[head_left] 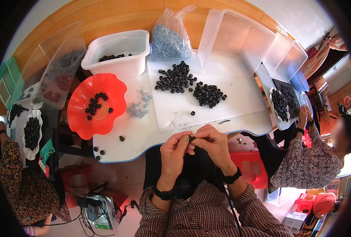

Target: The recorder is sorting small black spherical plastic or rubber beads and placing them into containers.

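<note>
My left hand [174, 152] and my right hand [214, 147] meet just in front of the table's near edge. Their fingertips pinch a small round black piece [192, 138], which they partly cover. Past them on the white board lies a single black piece [193, 113]. Two heaps of similar black pieces, one larger [176, 78] and one smaller [209, 94], lie farther back. To the left, small clear-bluish bits [139, 104] are scattered on the table. A red scalloped bowl [74, 98] at the left holds several black pieces.
A white tub [116, 69] and a plastic bag [169, 41] of bluish bits stand at the back. Clear bins [234, 39] rise at back right. Several loose black pieces [121, 138] lie near the left edge. Other people sit at both sides, one in a patterned sleeve [310, 158].
</note>
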The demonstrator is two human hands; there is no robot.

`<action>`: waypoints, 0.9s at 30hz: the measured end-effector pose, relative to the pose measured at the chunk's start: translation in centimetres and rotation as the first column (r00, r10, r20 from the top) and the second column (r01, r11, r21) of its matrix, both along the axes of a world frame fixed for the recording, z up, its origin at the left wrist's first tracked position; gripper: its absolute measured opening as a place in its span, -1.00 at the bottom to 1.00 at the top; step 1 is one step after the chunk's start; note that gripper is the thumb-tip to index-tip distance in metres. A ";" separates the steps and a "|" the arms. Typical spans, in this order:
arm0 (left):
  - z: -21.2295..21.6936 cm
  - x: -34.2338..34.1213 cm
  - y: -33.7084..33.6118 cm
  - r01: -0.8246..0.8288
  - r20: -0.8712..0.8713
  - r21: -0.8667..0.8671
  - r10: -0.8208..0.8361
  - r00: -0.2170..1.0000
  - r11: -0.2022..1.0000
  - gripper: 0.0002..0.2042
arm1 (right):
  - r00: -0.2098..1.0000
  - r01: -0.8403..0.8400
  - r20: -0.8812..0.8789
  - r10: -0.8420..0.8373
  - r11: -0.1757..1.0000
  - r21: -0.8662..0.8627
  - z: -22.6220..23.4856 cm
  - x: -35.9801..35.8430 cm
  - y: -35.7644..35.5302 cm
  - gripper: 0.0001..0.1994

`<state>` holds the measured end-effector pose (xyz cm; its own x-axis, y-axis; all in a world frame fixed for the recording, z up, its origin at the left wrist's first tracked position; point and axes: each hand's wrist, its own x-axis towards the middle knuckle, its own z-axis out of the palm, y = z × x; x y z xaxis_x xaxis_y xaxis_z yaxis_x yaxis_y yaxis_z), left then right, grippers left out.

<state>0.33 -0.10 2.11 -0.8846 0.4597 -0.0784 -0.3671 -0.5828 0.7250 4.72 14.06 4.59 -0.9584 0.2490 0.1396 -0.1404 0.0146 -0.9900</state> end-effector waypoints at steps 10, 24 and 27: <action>-0.2 0.0 0.0 -0.030 0.005 -0.011 0.030 1.000 0.999 -0.81 | 1.000 0.027 -0.002 -0.027 0.999 0.036 0.0 0.0 -0.3 -0.84; 0.1 0.1 0.0 -0.071 -0.017 -0.141 0.069 0.997 0.987 -0.81 | 0.999 0.026 0.027 -0.028 0.997 0.074 -0.3 0.1 -0.3 -0.84; 0.0 0.1 0.1 -0.092 -0.024 -0.157 0.090 0.996 0.983 -0.80 | 0.999 0.038 0.029 -0.040 0.997 0.065 -0.6 0.1 -0.4 -0.84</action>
<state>0.43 -0.01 2.10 -0.9240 0.3602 -0.1286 -0.3050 -0.4910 0.8160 4.79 13.70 3.96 -0.9521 0.2781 0.1271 -0.1080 0.0830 -0.9907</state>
